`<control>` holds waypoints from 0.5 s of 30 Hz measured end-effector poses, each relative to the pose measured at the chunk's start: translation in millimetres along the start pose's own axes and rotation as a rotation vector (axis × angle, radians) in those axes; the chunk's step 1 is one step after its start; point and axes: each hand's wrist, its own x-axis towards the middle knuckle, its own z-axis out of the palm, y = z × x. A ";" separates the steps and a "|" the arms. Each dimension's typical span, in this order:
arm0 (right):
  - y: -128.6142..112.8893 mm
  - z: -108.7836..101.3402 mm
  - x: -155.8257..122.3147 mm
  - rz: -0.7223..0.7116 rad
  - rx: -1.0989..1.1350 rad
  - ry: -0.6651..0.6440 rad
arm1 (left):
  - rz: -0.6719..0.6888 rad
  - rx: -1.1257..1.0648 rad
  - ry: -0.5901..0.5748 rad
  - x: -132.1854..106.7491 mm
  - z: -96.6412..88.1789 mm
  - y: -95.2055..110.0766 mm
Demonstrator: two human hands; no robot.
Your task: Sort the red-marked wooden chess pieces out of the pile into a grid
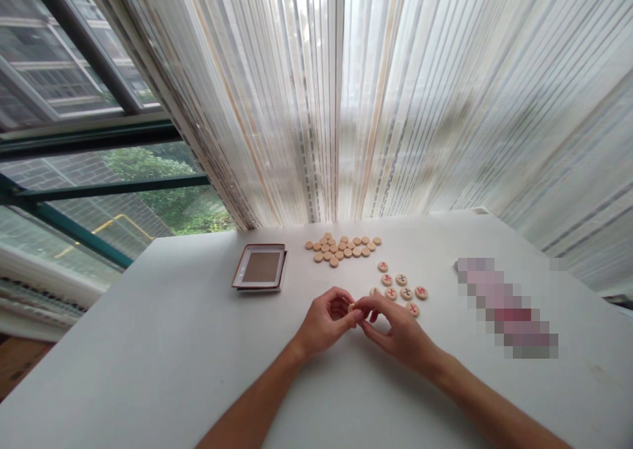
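Between the fingertips of my left hand [326, 320] is a round wooden Chinese chess piece [353, 308], partly hidden by the fingers. My right hand [395, 327] meets it there, its fingers bent near the piece's right side; whether they press on it is hard to see. Just beyond my right hand lie several face-up Chinese chess pieces [406, 293] with red or black characters, one of them partly covered by the hand. Farther back is a cluster of plain-topped pieces [341, 246], their characters not showing.
A shallow open box [241, 279] with a brown inside sits left of the pieces on the white table [173, 343]. To the right lies a pixelated pinkish object [504, 304]. Striped curtains [316, 106] hang along the table's far edge, with an open window at left.
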 end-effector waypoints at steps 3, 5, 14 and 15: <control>1.0 1.1 -0.7 0.007 -0.021 -0.002 | -0.001 0.008 0.009 0.2 0.9 -1.6; 1.5 0.9 -1.2 0.021 -0.033 -0.004 | -0.003 0.014 0.014 0.8 0.6 -3.2; 1.7 -2.0 -0.5 0.062 -0.051 0.015 | 0.015 0.009 -0.029 -0.5 -3.3 -3.3; 1.9 -1.9 -0.4 0.064 -0.051 0.023 | 0.016 -0.001 -0.043 -0.7 -3.6 -3.5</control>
